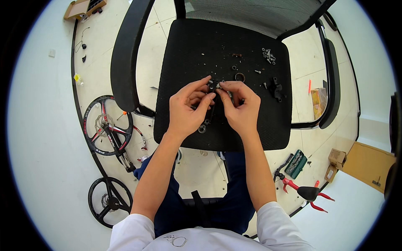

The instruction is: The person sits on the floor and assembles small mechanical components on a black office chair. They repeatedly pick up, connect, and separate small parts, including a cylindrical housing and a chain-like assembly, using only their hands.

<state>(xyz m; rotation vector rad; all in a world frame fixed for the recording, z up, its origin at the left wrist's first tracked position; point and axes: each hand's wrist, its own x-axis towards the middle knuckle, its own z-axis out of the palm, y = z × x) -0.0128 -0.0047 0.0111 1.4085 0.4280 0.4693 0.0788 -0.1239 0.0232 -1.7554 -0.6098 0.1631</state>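
Note:
Over the black chair seat (pixel 264 129), my two hands meet at a small dark metal part (pixel 214 85), too small to name. My left hand (pixel 186 108) pinches it between thumb and fingers. From the other side, the fingertips of my right hand (pixel 242 106) close on it, with something pale by them. Just beyond my right hand lie a metal ring (pixel 240 77) and a small dark nut (pixel 234 67). Washers (pixel 202 128) rest below my left hand. Farther right are a black clamp-like part (pixel 275 89), a loose bolt (pixel 258 71) and a pile of bolts and nuts (pixel 269 56).
Armrests (pixel 125 58) flank the seat, and a mesh backrest (pixel 251 14) rises beyond it. Two spoked wheels (pixel 94 144) lie on the floor at left. At right are a green tool case (pixel 296 164), a red frame with a black saddle (pixel 307 193) and cardboard boxes (pixel 337 158).

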